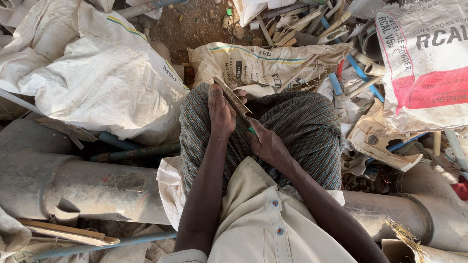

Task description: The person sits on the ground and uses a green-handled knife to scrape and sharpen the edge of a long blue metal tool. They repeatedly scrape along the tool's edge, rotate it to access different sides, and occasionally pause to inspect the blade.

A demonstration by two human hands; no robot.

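Observation:
I sit with a checked cloth (297,131) over my knees. My left hand (220,111) rests on my left knee and grips the far end of a flat, dusty metal blade (233,100). My right hand (268,145) is shut on the near end of the same blade, where a bit of green handle (251,130) shows. The blade runs diagonally between the two hands, tilted from upper left to lower right.
A thick grey pipe (87,187) runs across under me. Large white woven sacks (97,73) lie at the left, one with red print (429,63) at the right. Broken white and blue pipe pieces (341,58) pile up at the back right, with thin blue pipes (131,151) at the left.

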